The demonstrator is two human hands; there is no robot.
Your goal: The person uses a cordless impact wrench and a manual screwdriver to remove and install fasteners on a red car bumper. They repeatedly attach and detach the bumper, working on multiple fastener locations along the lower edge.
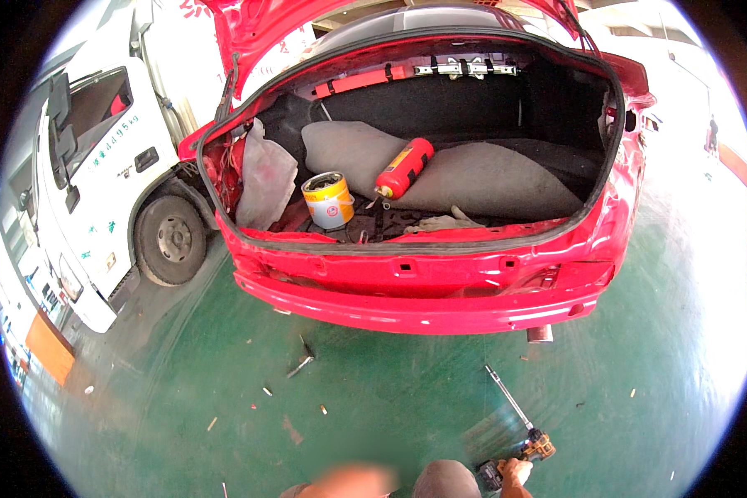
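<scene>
At the lower edge, my right hand is closed round the handle of a cordless impact wrench. Its black battery is toward me, and a long metal extension bar points forward and left over the green floor. A blurred, skin-coloured shape lies at the lower edge left of my grey-clad knee; whether it is my left hand or arm I cannot make out. Ahead stands a red car with its trunk open and its rear bumper beam bare. A ratchet-like hand tool lies on the floor to the left.
Inside the trunk are a red fire extinguisher, a yellow-and-white can, grey lining panels and a pale glove. An exhaust tip sticks out below the bumper. A white truck stands at left. Small scraps dot the floor.
</scene>
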